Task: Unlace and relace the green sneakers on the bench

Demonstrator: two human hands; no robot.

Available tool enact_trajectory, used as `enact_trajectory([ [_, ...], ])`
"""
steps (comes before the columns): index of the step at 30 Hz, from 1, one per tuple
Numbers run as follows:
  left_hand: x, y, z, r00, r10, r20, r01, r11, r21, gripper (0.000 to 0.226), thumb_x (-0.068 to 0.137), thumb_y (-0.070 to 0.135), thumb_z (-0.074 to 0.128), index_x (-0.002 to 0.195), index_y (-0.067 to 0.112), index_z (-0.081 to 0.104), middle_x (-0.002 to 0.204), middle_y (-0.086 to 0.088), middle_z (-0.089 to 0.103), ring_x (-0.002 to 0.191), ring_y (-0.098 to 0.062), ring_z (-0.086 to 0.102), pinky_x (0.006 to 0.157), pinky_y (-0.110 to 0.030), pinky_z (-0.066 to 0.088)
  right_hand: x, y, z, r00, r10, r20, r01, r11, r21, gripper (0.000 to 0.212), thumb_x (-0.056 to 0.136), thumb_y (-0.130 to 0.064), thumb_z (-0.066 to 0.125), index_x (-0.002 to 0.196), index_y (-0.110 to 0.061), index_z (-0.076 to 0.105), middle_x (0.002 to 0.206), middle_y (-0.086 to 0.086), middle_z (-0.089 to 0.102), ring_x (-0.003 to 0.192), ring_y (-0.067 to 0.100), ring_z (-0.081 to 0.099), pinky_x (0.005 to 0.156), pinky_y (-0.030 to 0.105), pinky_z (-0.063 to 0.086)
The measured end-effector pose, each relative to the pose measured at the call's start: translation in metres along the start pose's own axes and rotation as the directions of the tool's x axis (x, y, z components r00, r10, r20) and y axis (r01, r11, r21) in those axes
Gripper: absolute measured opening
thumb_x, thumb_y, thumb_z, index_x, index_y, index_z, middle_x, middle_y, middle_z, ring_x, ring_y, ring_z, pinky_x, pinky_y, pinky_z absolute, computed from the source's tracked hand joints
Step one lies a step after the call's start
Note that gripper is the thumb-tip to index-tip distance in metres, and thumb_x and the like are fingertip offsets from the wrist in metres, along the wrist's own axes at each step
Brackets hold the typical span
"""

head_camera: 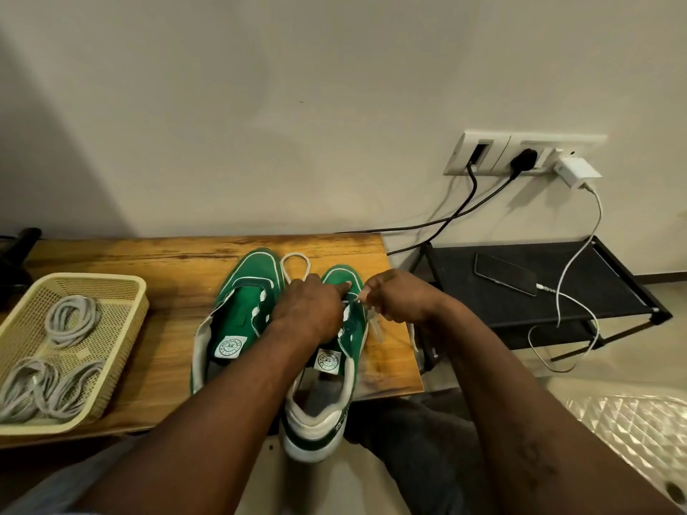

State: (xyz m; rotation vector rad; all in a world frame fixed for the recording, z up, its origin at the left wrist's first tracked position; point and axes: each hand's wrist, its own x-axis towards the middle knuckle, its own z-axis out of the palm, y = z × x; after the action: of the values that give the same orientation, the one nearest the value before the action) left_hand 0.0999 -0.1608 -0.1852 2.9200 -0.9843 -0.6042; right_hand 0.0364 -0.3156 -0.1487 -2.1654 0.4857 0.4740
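On the bench [156,260], the left hand [308,312] rests straight-fingered on the nearer green sneaker [352,343]; the right hand [399,297] pinches its white lace [374,327].

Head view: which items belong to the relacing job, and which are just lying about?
Job: worked sneaker, second sneaker, white lace, left hand, right hand pinching the lace, bench.
Lying about: yellow basket, phone, black rack, white charger, wall sockets.
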Motion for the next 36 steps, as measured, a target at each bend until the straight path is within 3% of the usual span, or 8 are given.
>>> enact_trajectory([
  [7, 0.002, 0.001, -0.002, 1.0, -0.018, -0.021, 0.018, 1.0, -0.001, 0.068, 0.103, 0.021, 0.053, 0.163, 0.043, 0.029, 0.142, -0.015, 0.05, 0.127, -0.038, 0.053, 0.097, -0.046, 0.051, -0.015, 0.009, -0.01, 0.996, -0.062, -0.065, 0.086, 0.859, 0.505, 0.029, 0.102, -0.005, 0.052, 0.077, -0.014, 0.063, 0.063, 0.003, 0.05, 0.054, 0.014, 0.039, 0.054, 0.029, 0.028],
  [15, 0.003, -0.003, -0.001, 0.999, 0.003, -0.041, -0.003, 1.0, -0.017, 0.064, 0.104, 0.025, 0.054, 0.161, 0.041, 0.033, 0.144, -0.016, 0.051, 0.126, -0.037, 0.056, 0.096, -0.045, 0.052, -0.027, 0.002, -0.009, 0.973, -0.176, -0.152, 0.225, 0.874, 0.431, 0.026, 0.105, -0.014, 0.056, 0.084, -0.002, 0.065, 0.066, 0.006, 0.054, 0.055, 0.014, 0.045, 0.053, 0.024, 0.034],
  [19, -0.005, -0.001, -0.008, 0.989, -0.017, -0.144, -0.018, 0.971, -0.24, 0.043, 0.099, 0.026, 0.061, 0.142, 0.029, 0.062, 0.132, -0.012, 0.063, 0.118, -0.033, 0.063, 0.096, -0.041, 0.055, -0.032, -0.002, -0.01, 0.939, -0.044, -0.341, 0.152, 0.943, 0.297, 0.033, 0.102, -0.042, 0.064, 0.092, -0.013, 0.076, 0.093, 0.004, 0.076, 0.06, 0.011, 0.063, 0.06, 0.028, 0.045],
  [22, -0.018, -0.007, -0.036, 0.957, -0.12, -0.263, -0.062, 0.804, -0.592, 0.037, 0.096, 0.022, 0.068, 0.133, 0.023, 0.071, 0.121, -0.005, 0.074, 0.109, -0.025, 0.071, 0.095, -0.036, 0.057, -0.04, -0.005, -0.014, 0.859, -0.027, -0.512, 0.186, 0.947, 0.263, 0.016, 0.106, -0.026, 0.06, 0.104, -0.02, 0.075, 0.094, 0.0, 0.077, 0.065, 0.013, 0.069, 0.068, 0.034, 0.056],
  [24, -0.037, -0.008, -0.064, 0.945, -0.163, -0.282, -0.149, 0.554, -0.819, 0.03, 0.096, 0.014, 0.071, 0.125, 0.022, 0.075, 0.105, -0.002, 0.078, 0.091, -0.021, 0.076, 0.082, -0.033, 0.062, -0.053, -0.02, -0.018, 0.848, -0.078, -0.524, 0.316, 0.869, 0.381, 0.022, 0.106, -0.012, 0.054, 0.109, -0.021, 0.074, 0.092, 0.004, 0.077, 0.066, 0.02, 0.066, 0.061, 0.034, 0.052],
  [29, -0.097, 0.002, -0.154, 0.904, -0.145, -0.403, -0.41, -0.022, -0.912, 0.022, 0.095, -0.002, 0.067, 0.111, 0.01, 0.077, 0.097, -0.012, 0.08, 0.085, -0.023, 0.074, 0.068, -0.024, 0.057, -0.107, -0.095, -0.043, 0.791, -0.224, -0.57, 0.55, 0.668, 0.501, 0.016, 0.107, -0.016, 0.056, 0.113, -0.016, 0.071, 0.088, 0.002, 0.075, 0.061, 0.014, 0.06, 0.049, 0.021, 0.039],
  [33, -0.14, 0.017, -0.227, 0.84, -0.102, -0.533, -0.542, -0.125, -0.831, 0.021, 0.096, -0.002, 0.067, 0.112, 0.007, 0.076, 0.097, -0.01, 0.08, 0.087, -0.019, 0.076, 0.071, -0.022, 0.057, -0.154, -0.142, -0.073, 0.739, -0.336, -0.584, 0.637, 0.629, 0.445, 0.016, 0.107, -0.017, 0.056, 0.112, -0.012, 0.07, 0.086, 0.0, 0.074, 0.061, 0.015, 0.061, 0.05, 0.023, 0.037],
  [36, -0.165, 0.021, -0.26, 0.835, -0.096, -0.543, -0.55, -0.092, -0.83, 0.021, 0.095, -0.003, 0.067, 0.114, 0.004, 0.075, 0.099, -0.011, 0.081, 0.092, -0.021, 0.077, 0.075, -0.023, 0.058, -0.183, -0.17, -0.093, 0.705, -0.382, -0.598, 0.665, 0.65, 0.368, 0.016, 0.106, -0.016, 0.057, 0.111, -0.013, 0.071, 0.086, 0.002, 0.075, 0.06, 0.015, 0.062, 0.049, 0.022, 0.038],
])
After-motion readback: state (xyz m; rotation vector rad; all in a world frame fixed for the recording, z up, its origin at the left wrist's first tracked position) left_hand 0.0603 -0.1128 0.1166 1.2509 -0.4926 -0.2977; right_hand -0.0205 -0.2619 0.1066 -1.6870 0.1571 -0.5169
